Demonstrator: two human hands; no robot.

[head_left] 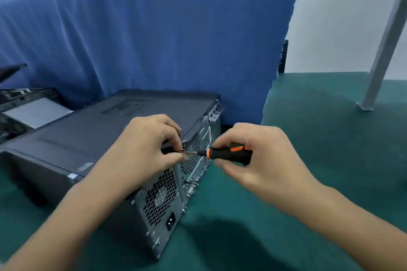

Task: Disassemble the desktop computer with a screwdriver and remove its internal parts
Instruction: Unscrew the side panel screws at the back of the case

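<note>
On the head camera, I see the dark grey metal desktop computer case (88, 134) lying on its side on the green table mat (308, 160). Its perforated silver rear panel (163, 196) faces my right hand (257, 154). That hand is wrapped around the black-and-orange-handled screwdriver (224, 153). The tool's long axis runs almost level, with the tip pointing left at the panel's upper edge. My left hand (149, 145) rests on the case's top edge and pinches the thin steel shaft near the tip. Those fingers hide the tip, so I cannot tell whether it sits in a screw. I judge the next turn calls for a shaft square to the panel.
</note>
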